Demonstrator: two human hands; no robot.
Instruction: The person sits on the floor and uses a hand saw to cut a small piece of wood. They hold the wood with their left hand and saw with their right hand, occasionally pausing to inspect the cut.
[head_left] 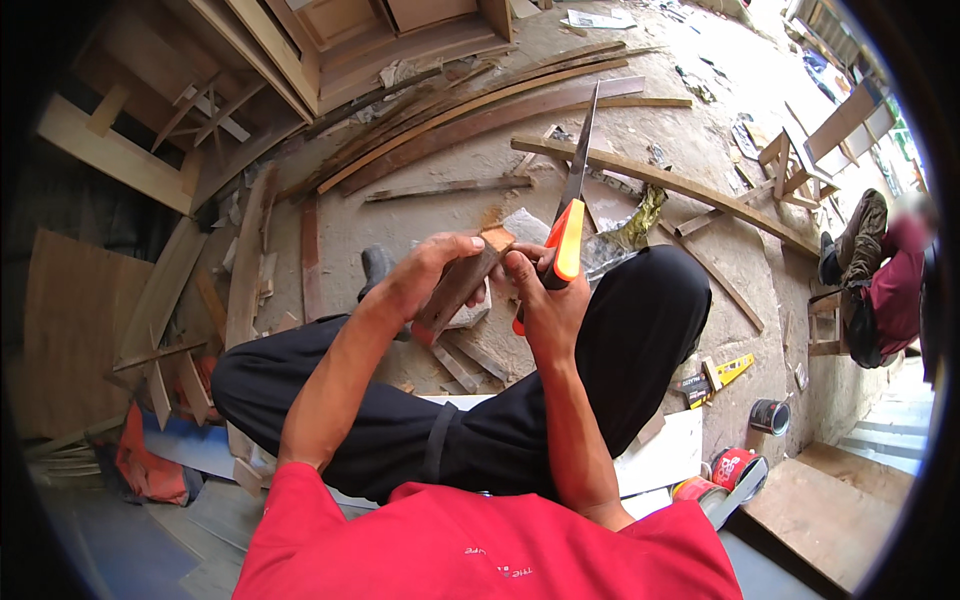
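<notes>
My left hand is closed around a short, dark brown wood block, thumb along its upper end. The block's far end shows a pale, freshly cut face, and its near end looks reddish. In my right hand is a handsaw with an orange, yellow and black handle. Its blade points up and away from me, apart from the block. My right thumb and fingertips come close to the block's cut end; whether they touch it I cannot tell. Both hands are above the floor, between my bent knees.
Long wood strips lie across the floor ahead, beside a wooden cabinet. A long beam runs to the right. Paint cans and a yellow-and-black tool lie near my right knee. Another person sits at far right.
</notes>
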